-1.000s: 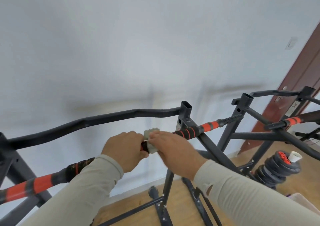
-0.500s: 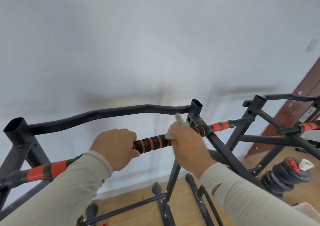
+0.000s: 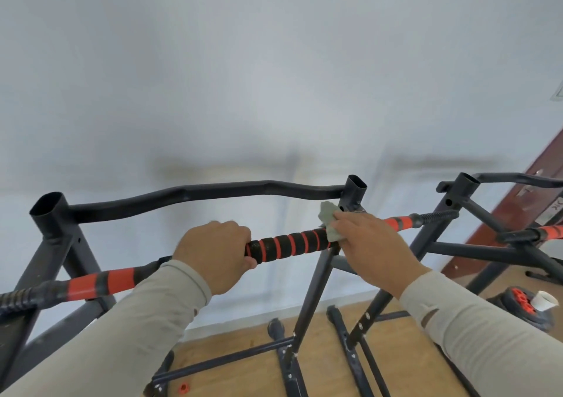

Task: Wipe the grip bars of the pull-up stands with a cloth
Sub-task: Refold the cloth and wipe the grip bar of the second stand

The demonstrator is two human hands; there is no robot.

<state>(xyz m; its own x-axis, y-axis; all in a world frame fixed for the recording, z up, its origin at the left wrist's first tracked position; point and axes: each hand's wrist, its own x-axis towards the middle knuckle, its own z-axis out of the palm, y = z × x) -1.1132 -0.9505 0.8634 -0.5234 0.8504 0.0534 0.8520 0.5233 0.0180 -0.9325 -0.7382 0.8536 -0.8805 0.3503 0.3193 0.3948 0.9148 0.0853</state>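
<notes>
Right hand (image 3: pixel 370 244) pinches cloth (image 3: pixel 330 224) on grip bar (image 3: pixel 292 245) at 3 o'clock, left hand (image 3: pixel 217 252) clenched on the bar; I reckon the cloth snags at the upright joint.

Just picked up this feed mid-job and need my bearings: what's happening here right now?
A person is wiping the grip bar of a pull-up stand with a pale green cloth. The left hand is closed around the black-and-red striped foam section, steadying it. The right hand presses the cloth onto the bar at the right end of that foam, next to the stand's upright post. A second stand waits to the right, with weight plates on the floor beyond it.
</notes>
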